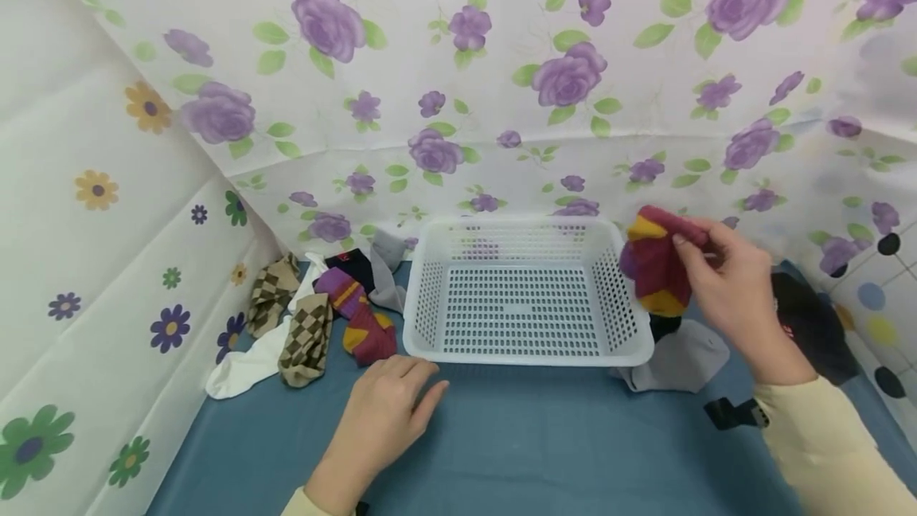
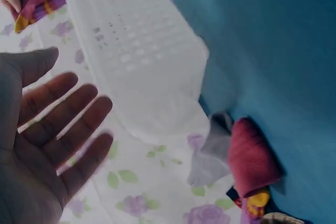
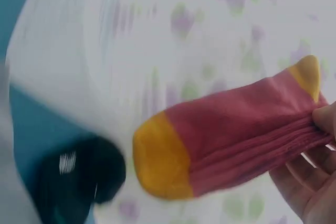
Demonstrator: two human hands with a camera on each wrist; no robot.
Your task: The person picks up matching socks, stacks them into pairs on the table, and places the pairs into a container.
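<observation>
My right hand point(image 1: 734, 285) pinches a maroon sock point(image 1: 662, 261) with yellow heel and toe and holds it up beside the right wall of a white plastic basket point(image 1: 526, 358). In the right wrist view the same sock point(image 3: 236, 129) stretches out from the thumb and fingers point(image 3: 299, 182). My left hand point(image 1: 387, 412) is near the basket's front left corner, fingers relaxed and holding nothing; the left wrist view shows its open palm. Just beyond it lies another maroon, yellow and purple sock point(image 1: 368, 333).
Left of the basket lie checkered socks point(image 1: 306, 341), a white sock point(image 1: 247, 365) and a grey sock point(image 1: 387, 269). To the right are a grey sock point(image 1: 680, 361) and a black sock point(image 1: 809, 325). Flower-printed sheets point(image 1: 430, 102) hang behind the blue table cover point(image 1: 530, 436).
</observation>
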